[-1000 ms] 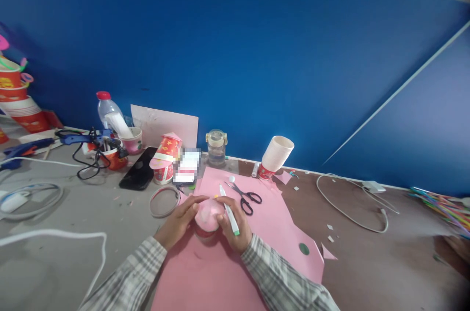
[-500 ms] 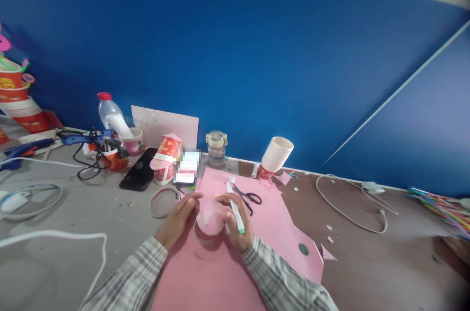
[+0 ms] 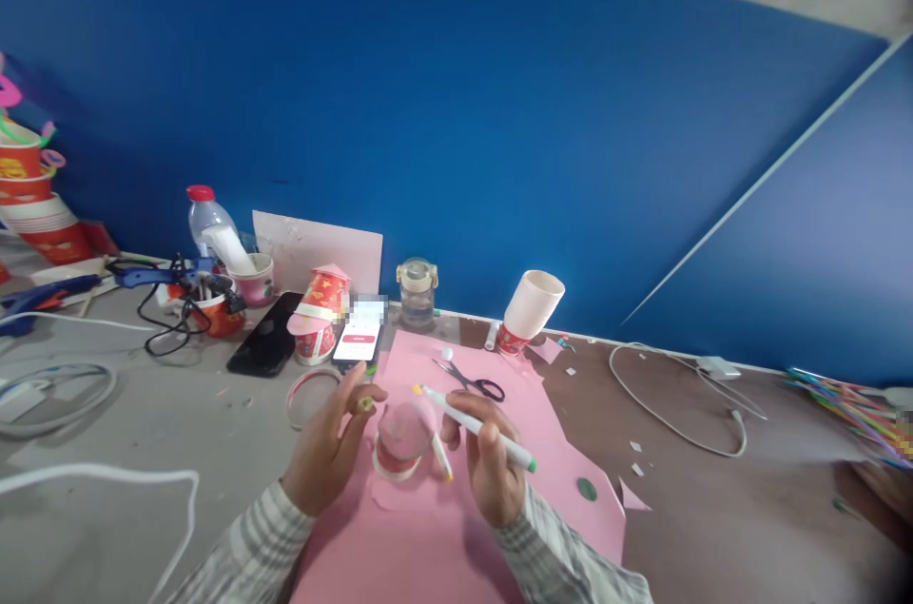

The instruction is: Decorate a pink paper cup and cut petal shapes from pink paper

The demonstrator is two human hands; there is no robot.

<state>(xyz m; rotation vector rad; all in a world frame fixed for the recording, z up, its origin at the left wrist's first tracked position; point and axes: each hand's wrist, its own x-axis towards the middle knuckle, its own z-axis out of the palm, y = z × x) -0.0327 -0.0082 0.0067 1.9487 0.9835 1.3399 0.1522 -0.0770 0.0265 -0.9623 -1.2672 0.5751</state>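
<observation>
My left hand is at the left side of a short paper cup piece with a pink top. Its curled fingers pinch a small yellow-green piece, too small to identify. In my right hand is a white marker with a green rear end, slanted so that its yellowish front end points left above the cup piece. A second white marker with a yellow end lies against the cup piece's right side. Everything here is over a large pink paper sheet.
Black scissors lie on the sheet behind my right hand. Behind stand a lidded jar, a white-and-red cup stack and a decorated red cup model. Two phones, including a black one, and a white cable are left.
My hands have drawn apart from the cup piece. The marker in my right hand has turned flatter, its green end swinging right. The second marker and the yellow-green piece now show.
</observation>
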